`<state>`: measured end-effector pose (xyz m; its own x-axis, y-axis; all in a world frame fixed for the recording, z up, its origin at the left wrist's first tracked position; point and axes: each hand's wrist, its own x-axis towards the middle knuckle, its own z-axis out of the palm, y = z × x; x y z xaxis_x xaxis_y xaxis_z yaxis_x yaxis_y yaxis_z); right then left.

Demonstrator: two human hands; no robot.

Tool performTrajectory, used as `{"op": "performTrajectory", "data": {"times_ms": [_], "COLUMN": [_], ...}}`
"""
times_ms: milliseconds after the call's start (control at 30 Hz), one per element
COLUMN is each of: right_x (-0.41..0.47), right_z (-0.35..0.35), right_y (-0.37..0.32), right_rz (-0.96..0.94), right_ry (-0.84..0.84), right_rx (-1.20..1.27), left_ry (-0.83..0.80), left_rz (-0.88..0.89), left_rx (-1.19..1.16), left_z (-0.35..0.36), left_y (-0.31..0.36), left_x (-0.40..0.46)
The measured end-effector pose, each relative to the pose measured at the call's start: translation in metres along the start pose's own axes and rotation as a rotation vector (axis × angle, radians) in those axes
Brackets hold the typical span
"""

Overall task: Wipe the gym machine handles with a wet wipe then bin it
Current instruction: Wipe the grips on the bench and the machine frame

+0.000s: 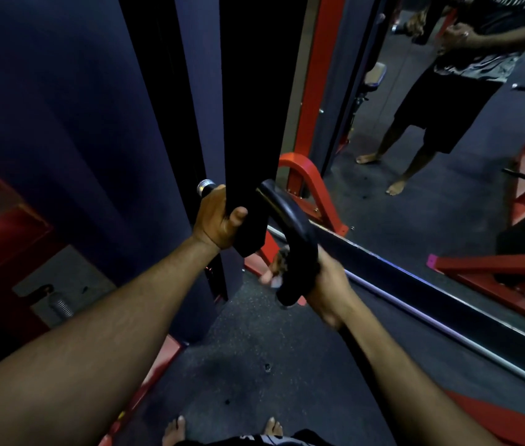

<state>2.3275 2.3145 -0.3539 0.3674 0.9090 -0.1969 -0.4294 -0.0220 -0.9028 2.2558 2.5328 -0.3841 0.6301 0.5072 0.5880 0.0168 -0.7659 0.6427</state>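
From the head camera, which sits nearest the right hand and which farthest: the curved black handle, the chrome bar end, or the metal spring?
1. Curved black handle: gripped in the right hand itself.
2. Chrome bar end: up and left, beside the left hand.
3. Metal spring: far left, low on the machine.

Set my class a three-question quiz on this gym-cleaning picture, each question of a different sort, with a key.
1. True or false: the left hand grips the chrome-tipped end of the handle bar.
2. The right hand holds: A) the bar's curved black grip, B) the red frame, C) nothing?
3. Fill in: the floor is covered in dark ___ matting.

Key: 1 true; 2 A; 3 speckled.
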Motion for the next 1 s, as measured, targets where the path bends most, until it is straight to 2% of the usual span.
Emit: {"op": "performTrajectory", "data": {"times_ms": [133, 267, 433, 567, 800, 1000], "right_x": [0.001, -0.002, 0.000, 0.006, 0.004, 0.002], "right_z": [0.016, 0.024, 0.016, 0.007, -0.008, -0.011], "right_y": [-0.047, -0.044, -0.014, 0.018, 0.064, 0.045], "right_rz": [-0.027, -0.110, -0.215, -0.262, 0.006, 0.166], "right_ry": [-0.151, 0.005, 0.041, 0.088, 0.083, 0.096], "right_rx": [0.194, 0.047, 0.065, -0.014, 0.036, -0.064], "left_ry": [-0.044, -0.028, -0.010, -0.002, -0.021, -0.028], "left_rz": [-0.023, -0.006, 0.020, 0.047, 0.027, 0.023], "left_rx": [-0.032, -0.037, -0.035, -0.046, -0.007, 0.001], "left_z": [0.001, 0.000, 0.000, -0.004, -0.002, -0.001], "left_y": [-0.006, -0.003, 0.007, 0.009, -0.001, -0.008], "left_x": [0.001, 0.001, -0.002, 0.000, -0.002, 0.001]}}
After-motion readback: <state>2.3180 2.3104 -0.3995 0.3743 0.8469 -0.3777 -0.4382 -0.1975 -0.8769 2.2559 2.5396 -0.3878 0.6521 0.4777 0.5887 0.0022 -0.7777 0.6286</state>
